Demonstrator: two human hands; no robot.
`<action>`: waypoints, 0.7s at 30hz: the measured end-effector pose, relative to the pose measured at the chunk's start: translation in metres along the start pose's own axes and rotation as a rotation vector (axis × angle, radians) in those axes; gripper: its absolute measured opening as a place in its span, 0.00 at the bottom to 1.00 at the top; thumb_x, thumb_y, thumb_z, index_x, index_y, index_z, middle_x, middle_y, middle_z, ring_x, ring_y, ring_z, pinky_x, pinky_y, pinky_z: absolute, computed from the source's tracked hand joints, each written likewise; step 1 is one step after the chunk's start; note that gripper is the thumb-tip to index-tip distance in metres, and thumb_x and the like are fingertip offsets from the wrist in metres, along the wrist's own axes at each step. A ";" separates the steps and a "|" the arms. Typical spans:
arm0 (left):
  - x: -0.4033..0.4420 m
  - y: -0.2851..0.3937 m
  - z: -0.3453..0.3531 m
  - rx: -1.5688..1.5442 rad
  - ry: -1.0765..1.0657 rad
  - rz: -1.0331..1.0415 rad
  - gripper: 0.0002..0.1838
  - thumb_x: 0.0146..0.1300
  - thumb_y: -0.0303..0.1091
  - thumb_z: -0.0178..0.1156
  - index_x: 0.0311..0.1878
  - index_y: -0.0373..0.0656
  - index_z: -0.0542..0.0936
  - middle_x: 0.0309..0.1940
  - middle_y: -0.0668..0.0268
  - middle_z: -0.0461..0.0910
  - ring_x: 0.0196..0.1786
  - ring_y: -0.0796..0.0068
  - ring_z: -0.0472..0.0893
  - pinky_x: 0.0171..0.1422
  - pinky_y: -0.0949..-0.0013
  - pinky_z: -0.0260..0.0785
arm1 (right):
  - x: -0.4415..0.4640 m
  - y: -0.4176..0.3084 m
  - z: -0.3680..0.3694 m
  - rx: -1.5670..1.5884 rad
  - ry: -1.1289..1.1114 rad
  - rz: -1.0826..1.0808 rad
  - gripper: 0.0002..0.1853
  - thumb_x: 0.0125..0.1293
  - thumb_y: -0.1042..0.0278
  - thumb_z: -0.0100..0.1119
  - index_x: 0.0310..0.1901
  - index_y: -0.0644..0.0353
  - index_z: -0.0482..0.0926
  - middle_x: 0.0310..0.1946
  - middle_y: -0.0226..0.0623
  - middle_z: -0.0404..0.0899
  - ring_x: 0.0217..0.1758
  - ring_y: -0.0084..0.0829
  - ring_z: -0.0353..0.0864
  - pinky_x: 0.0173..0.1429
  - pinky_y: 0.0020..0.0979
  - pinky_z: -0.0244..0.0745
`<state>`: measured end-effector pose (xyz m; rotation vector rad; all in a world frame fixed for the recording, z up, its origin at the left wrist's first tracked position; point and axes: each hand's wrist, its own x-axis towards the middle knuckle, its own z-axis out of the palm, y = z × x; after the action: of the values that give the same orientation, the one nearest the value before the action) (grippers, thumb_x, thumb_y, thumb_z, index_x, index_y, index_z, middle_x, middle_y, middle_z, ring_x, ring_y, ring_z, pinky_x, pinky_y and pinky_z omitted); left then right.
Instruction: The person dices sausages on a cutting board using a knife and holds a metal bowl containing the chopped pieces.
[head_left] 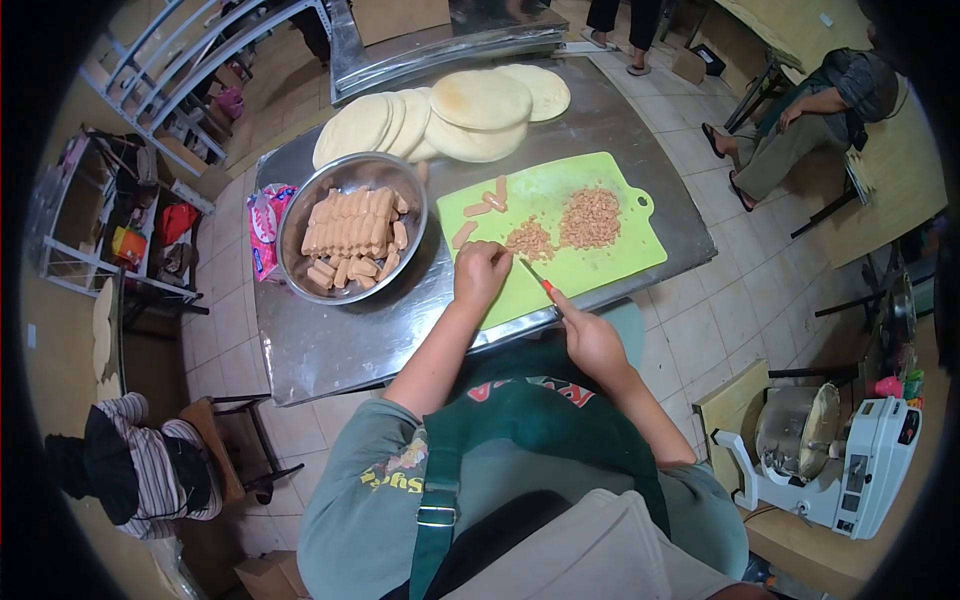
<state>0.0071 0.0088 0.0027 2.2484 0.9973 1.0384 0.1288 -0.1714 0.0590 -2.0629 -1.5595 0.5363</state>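
Observation:
My right hand [594, 345] is wrapped round the red handle of a knife [535, 276], whose blade points toward my other hand over the green cutting board [610, 272]. At the board's left part, my left hand [482, 268] is closed with its fingertips together, and what they hold is hidden. Just beyond them lies a sausage piece [463, 235], with several more sausages [487, 203] farther up. Chopped sausage lies in a small heap [530, 240] by the blade and a larger pile [590, 217] to its right. A steel bowl [290, 262] of sausages [350, 225] stands on the left.
Flat round breads [480, 100] overlap at the table's far side. A pink package [264, 228] lies left of the bowl. A stand mixer [860, 465] is at lower right. One person [835, 100] sits at upper right; another person [150, 460] is at lower left.

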 end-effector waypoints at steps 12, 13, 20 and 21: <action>-0.003 -0.002 -0.007 0.013 -0.040 0.053 0.05 0.49 0.29 0.62 0.29 0.39 0.83 0.25 0.56 0.80 0.32 0.56 0.79 0.42 0.60 0.71 | 0.030 -0.005 0.020 -0.112 0.000 -0.043 0.25 0.63 0.70 0.45 0.64 0.47 0.65 0.22 0.53 0.75 0.27 0.52 0.76 0.35 0.49 0.71; -0.002 -0.001 -0.009 0.021 -0.063 0.034 0.05 0.49 0.29 0.62 0.30 0.39 0.83 0.26 0.56 0.80 0.32 0.56 0.79 0.42 0.60 0.71 | 0.028 -0.004 0.019 -0.110 -0.002 -0.046 0.25 0.63 0.70 0.45 0.64 0.47 0.65 0.22 0.53 0.75 0.27 0.52 0.76 0.35 0.49 0.71; 0.000 0.001 -0.016 0.007 -0.117 -0.033 0.07 0.48 0.31 0.66 0.30 0.40 0.84 0.26 0.56 0.80 0.32 0.57 0.79 0.40 0.60 0.71 | 0.001 -0.001 0.005 -0.014 0.026 -0.052 0.26 0.62 0.73 0.46 0.64 0.48 0.66 0.25 0.53 0.76 0.29 0.52 0.76 0.37 0.47 0.70; 0.000 0.001 -0.017 -0.001 -0.127 -0.046 0.07 0.48 0.31 0.66 0.30 0.40 0.84 0.26 0.56 0.80 0.32 0.57 0.79 0.40 0.60 0.71 | 0.001 -0.001 0.006 0.015 0.052 -0.076 0.25 0.62 0.72 0.45 0.63 0.48 0.67 0.23 0.52 0.76 0.27 0.51 0.76 0.35 0.48 0.70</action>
<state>-0.0056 0.0098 0.0137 2.2491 0.9894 0.8647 0.1253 -0.1697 0.0549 -1.9823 -1.5920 0.4615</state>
